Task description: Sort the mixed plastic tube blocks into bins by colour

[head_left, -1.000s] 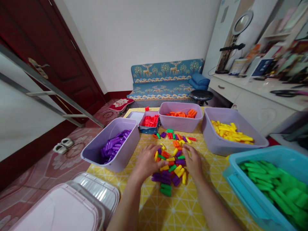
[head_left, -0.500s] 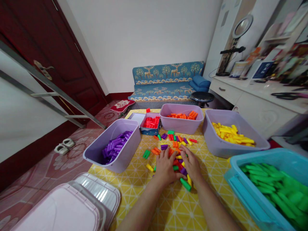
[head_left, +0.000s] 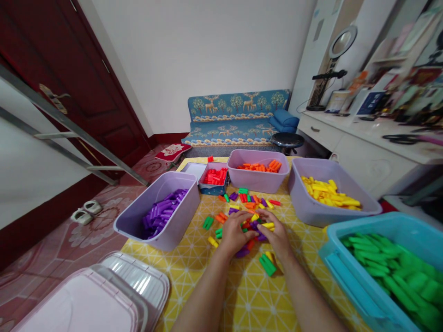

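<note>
Both hands curl around a mixed pile of small plastic building blocks (head_left: 254, 226) in the middle of the table. My left hand (head_left: 235, 234) cups the pile's left side, with fingers bent over it and thumb reaching in. From the right, my right hand (head_left: 277, 234) closes in on the same blocks, a yellow block (head_left: 267, 226) lying between its thumb and fingers. The fingertips are partly hidden among the pieces. Nearer to me, a green block (head_left: 267, 264) lies apart, against a yellow one. Another green block (head_left: 208, 222) and a yellow block (head_left: 213, 241) lie left of my left hand.
Around the pile stand a bin of purple blocks (head_left: 119, 226), a tin of red ones (head_left: 212, 189), a bin of orange ones (head_left: 256, 180), a bin of yellow ones (head_left: 311, 210) and a blue bin of green ones (head_left: 349, 276). Stacked lids (head_left: 86, 299) lie front left.
My hands have gone from lying spread over the blocks to cupping them from both sides. Blocks in the pile have shifted, and the near green block now lies apart from it.
</note>
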`<state>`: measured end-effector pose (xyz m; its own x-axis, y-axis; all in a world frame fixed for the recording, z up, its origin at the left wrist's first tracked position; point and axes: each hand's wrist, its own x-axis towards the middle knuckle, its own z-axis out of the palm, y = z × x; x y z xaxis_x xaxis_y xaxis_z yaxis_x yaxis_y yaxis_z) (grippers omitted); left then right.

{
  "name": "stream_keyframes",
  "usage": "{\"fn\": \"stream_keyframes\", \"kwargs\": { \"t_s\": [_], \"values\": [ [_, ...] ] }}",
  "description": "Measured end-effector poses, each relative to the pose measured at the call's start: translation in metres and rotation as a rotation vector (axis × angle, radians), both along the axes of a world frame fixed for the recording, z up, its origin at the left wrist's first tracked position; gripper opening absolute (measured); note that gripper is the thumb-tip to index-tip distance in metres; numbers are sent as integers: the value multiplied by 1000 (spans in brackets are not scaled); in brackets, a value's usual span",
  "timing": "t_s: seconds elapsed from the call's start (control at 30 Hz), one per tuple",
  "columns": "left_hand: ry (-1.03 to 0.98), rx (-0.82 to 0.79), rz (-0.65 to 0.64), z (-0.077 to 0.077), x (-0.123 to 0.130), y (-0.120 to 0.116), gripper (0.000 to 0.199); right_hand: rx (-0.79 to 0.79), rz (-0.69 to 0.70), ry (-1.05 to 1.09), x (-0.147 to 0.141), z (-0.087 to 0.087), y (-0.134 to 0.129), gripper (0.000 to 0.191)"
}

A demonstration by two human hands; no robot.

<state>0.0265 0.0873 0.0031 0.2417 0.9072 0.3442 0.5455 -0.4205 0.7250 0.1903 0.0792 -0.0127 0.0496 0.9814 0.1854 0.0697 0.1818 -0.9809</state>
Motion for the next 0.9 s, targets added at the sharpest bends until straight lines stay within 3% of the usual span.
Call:
{"fn": "stream_keyframes", "kwargs": {
  "t_s": [0.33,0.5,0.57,0.67,0.8,0.9],
  "values": [
    [-77,77,71,2,3,0,18,280,-51,-339,-11,-3,3,23],
    [-43,106,153,-1,5,0,21,373,-271,-610,-9,5,-2,26],
    [-27,97,161,-4,5,2,22,372,-325,-616,-8,10,-5,28],
    [-4,84,142,-6,6,3,21,289,-318,-425,-7,23,-8,32],
    [13,69,126,-4,5,4,19,26,-342,-38,1,51,-5,39],
    [24,64,122,-4,5,4,18,74,-436,370,15,76,5,37]
  ]
}}
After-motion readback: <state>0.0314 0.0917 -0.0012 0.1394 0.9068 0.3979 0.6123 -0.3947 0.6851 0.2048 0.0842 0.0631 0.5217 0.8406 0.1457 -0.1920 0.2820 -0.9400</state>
